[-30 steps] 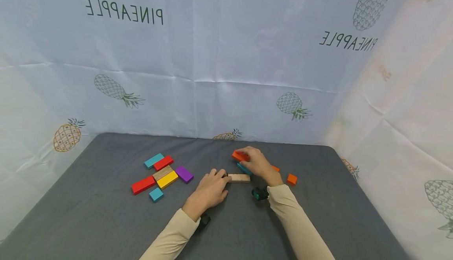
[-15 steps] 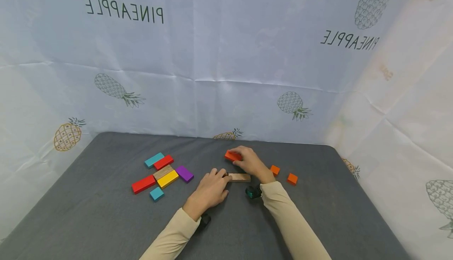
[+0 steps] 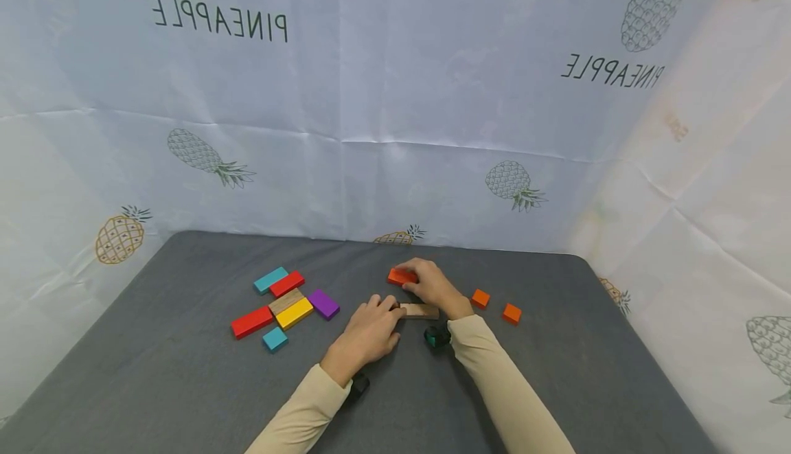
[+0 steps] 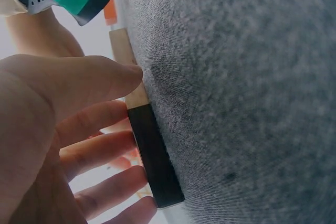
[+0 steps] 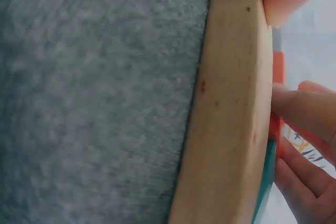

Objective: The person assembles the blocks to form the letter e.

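Note:
My left hand [image 3: 369, 330] rests its fingertips along a black block [image 4: 156, 156], which the hand mostly covers in the head view. End to end with it lies a wooden block [image 3: 421, 311], large in the right wrist view [image 5: 226, 98]. The left fingers are gently bent, with the thumb apart from them. Beyond the wooden block, my right hand [image 3: 434, 288] pinches an orange-red block [image 3: 400, 276] between thumb and fingers. A teal block [image 5: 266, 179] sits beside the orange-red one in the right wrist view; the right hand hides it in the head view.
On the left of the grey table [image 3: 154, 371] lies a group: red [image 3: 252, 322], yellow [image 3: 294, 313], wooden [image 3: 286, 301], purple [image 3: 324, 304] and teal [image 3: 270, 280] blocks among them. Two small orange blocks [image 3: 480, 298] [image 3: 511, 314] lie right of my right hand. A patterned cloth [image 3: 395, 97] hangs behind.
My right hand has moved left with the orange-red block, then slightly nearer. The teal block beneath that hand has gone from sight in the head view. My left hand has stayed put.

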The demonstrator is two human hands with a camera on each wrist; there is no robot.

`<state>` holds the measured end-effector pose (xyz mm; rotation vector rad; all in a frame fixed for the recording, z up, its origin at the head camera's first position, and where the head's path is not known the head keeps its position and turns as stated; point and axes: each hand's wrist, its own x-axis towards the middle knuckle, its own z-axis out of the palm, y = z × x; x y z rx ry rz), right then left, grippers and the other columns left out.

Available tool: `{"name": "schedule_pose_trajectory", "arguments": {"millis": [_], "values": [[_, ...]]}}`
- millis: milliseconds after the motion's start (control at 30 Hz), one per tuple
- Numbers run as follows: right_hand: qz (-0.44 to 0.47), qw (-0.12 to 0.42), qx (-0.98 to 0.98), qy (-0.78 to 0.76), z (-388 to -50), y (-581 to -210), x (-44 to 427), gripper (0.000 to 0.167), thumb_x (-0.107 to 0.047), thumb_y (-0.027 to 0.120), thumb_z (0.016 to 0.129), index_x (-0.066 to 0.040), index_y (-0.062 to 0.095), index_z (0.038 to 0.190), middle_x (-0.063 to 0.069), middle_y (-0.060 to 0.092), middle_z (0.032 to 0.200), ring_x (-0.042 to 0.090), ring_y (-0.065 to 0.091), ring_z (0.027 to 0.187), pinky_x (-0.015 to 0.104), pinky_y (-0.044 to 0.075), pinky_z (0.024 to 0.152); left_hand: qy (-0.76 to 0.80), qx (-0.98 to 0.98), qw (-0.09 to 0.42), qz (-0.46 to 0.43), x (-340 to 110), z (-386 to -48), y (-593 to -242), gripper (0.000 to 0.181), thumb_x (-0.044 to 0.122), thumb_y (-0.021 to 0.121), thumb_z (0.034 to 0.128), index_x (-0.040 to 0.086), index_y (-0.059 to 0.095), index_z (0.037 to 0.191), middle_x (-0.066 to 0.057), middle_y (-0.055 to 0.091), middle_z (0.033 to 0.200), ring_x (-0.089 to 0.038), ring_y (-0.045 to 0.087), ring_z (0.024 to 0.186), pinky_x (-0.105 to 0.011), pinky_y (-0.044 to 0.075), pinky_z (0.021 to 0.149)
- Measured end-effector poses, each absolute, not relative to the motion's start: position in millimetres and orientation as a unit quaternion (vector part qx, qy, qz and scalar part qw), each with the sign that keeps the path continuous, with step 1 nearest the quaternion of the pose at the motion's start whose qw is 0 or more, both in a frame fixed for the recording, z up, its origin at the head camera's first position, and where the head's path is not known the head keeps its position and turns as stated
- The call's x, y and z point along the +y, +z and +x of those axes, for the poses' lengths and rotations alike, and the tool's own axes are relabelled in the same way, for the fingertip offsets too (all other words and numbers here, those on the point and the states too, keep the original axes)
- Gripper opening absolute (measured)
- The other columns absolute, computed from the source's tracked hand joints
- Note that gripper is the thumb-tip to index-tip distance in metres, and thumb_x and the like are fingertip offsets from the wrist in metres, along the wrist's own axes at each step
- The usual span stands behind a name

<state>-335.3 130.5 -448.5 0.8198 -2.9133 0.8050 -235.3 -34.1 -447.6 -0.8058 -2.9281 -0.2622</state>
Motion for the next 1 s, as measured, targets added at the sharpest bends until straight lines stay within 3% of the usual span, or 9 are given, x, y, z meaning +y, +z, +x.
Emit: {"name": "schedule_pose_trajectory", "arguments": {"millis": [233, 500, 1000], "values": [[0.230, 0.012, -0.931, 0.285, -337, -446, 138, 0.030, -0.011, 0.065, 0.095, -0.007, 0.068, 0.125, 0.012, 0.066, 0.124, 0.028, 0.064, 0.108, 0.045, 0.053, 0.092, -0.080, -0.960, 0.047, -0.264, -33, -235, -446, 0.036, 0.026, 0.074, 0.0893, 0.016, 0.069, 0.124, -0.001, 0.059, 0.112, -0.019, 0.049, 0.089, -0.034, 0.047, 0.073], [0.233, -0.024, -0.939, 0.250, -335, -447, 142, 0.036, -0.012, 0.070, 0.092, -0.006, 0.067, 0.127, 0.013, 0.065, 0.127, 0.029, 0.062, 0.117, 0.046, 0.050, 0.099, -0.083, -0.961, 0.040, -0.262, -33, -235, -448, 0.037, 0.026, 0.073, 0.0899, 0.015, 0.068, 0.125, -0.001, 0.059, 0.113, -0.019, 0.050, 0.092, -0.035, 0.048, 0.076], [0.217, -0.003, -0.940, 0.264, -336, -455, 144, 0.033, -0.011, 0.070, 0.092, -0.008, 0.069, 0.125, 0.013, 0.065, 0.126, 0.030, 0.062, 0.116, 0.048, 0.050, 0.099, -0.084, -0.961, 0.042, -0.259, -33, -234, -447, 0.037, 0.025, 0.074, 0.0893, 0.015, 0.068, 0.124, -0.001, 0.059, 0.112, -0.019, 0.050, 0.091, -0.035, 0.047, 0.074]]}}
